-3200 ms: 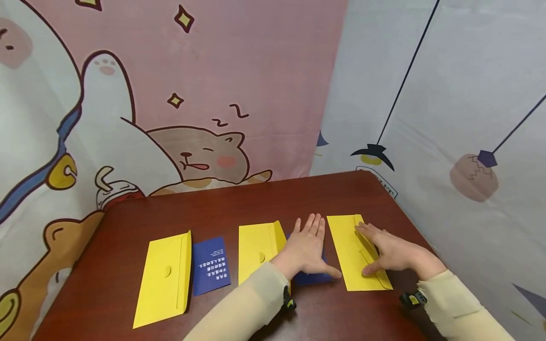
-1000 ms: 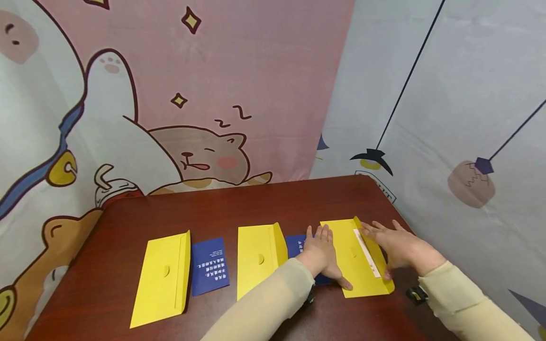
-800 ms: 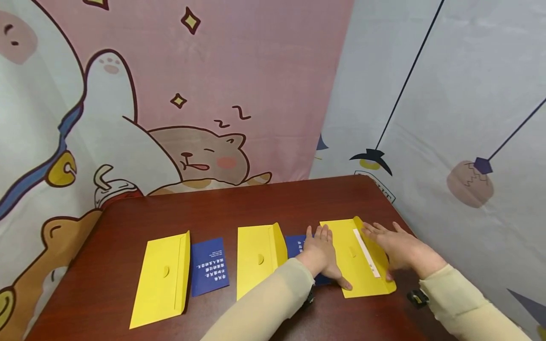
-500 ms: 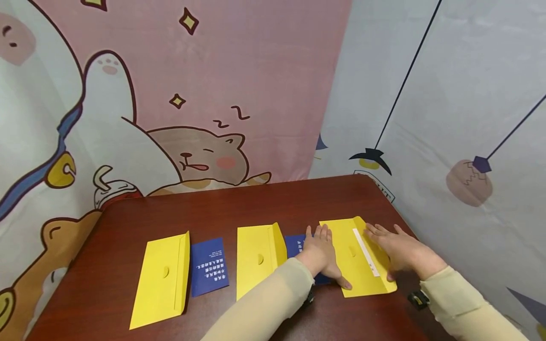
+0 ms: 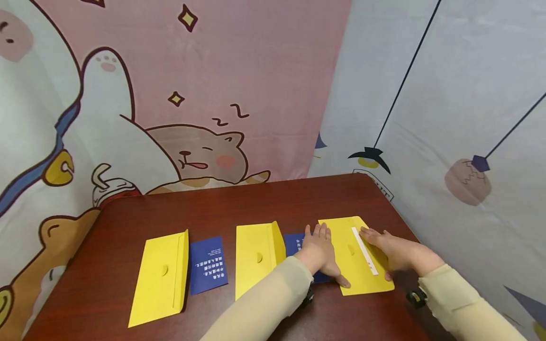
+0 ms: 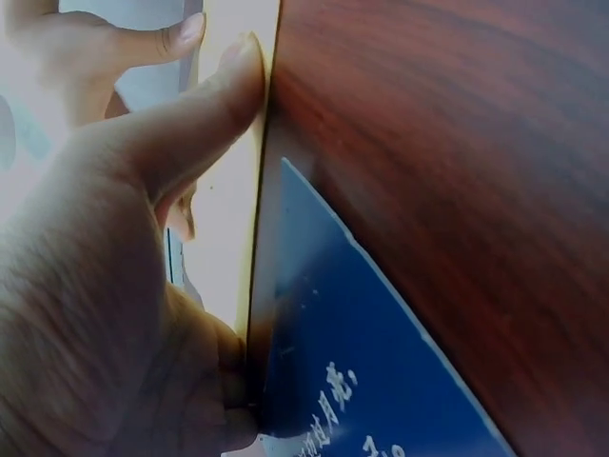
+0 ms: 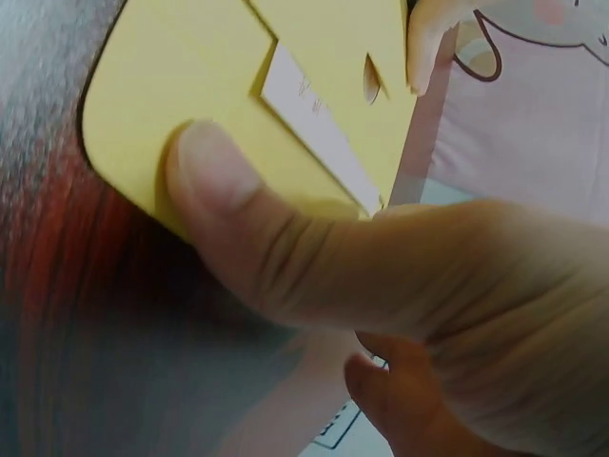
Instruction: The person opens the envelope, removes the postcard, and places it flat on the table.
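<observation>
- The yellow paper envelope (image 5: 346, 237) lies flat on the table between the two hands, its rounded yellow flap (image 7: 133, 114) spread out under the right.
- Left hand (image 5: 322, 253): fingers extended, thumb apart, resting along the envelope's near side, pinching nothing.
- Right hand (image 5: 394, 248): spread loosely, fingers and thumb laid on the flap, not curled round it.
- The step looks like flattening that flap; I judge the next move calls for a steady left hand and light right-hand pressure.
- Between the hands, a narrow white strip (image 5: 364, 251) shows beside the flap; whether it is backing or contents, I can't tell.
- Partly beneath the left hand: a blue printed card (image 5: 293, 242). That hand and its cream sleeve (image 5: 266, 298) stand in the way of it.
- Farther left of the grip: a second yellow envelope (image 5: 251, 248), another blue card (image 5: 209, 265), a third yellow envelope (image 5: 158, 274).
</observation>
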`<state>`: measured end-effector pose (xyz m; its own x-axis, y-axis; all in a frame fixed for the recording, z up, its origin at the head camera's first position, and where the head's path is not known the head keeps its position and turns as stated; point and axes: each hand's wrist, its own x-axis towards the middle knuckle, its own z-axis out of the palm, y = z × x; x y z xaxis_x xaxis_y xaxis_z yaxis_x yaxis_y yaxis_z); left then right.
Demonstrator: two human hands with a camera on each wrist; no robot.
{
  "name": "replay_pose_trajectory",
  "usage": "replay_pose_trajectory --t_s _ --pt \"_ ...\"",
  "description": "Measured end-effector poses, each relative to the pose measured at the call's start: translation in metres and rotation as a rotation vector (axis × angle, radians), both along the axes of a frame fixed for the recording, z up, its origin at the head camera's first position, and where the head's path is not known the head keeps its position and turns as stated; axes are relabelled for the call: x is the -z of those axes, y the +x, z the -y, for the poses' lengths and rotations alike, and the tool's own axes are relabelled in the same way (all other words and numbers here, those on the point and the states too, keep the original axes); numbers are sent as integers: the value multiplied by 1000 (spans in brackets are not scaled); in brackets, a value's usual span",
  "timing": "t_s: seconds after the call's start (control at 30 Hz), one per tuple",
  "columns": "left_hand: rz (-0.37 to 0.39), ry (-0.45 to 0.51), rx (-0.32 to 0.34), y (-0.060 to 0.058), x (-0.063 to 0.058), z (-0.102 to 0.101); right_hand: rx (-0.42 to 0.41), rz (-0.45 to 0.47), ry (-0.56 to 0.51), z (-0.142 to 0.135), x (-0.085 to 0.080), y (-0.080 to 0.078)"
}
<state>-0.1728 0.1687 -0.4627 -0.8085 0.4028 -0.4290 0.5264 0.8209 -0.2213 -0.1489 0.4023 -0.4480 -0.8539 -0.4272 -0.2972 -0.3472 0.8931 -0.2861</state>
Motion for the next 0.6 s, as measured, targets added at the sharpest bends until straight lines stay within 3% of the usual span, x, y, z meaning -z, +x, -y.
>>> replay_pose_trajectory --t_s 0.1,0.2,0.33,0.43,0.6 --pt "2 66 -5 -1 2 -2 32 59 -25 -5 1 -3" --pt "-37 210 -32 -4 6 -8 41 84 -27 -8 1 -6" --pt "-120 389 -117 -8 15 -25 45 99 -27 -11 1 -8" --pt "-154 407 -171 -8 19 -39 43 100 -29 -12 1 -8" --pt "-181 345 -184 -5 18 -55 2 80 -60 -11 2 -8"
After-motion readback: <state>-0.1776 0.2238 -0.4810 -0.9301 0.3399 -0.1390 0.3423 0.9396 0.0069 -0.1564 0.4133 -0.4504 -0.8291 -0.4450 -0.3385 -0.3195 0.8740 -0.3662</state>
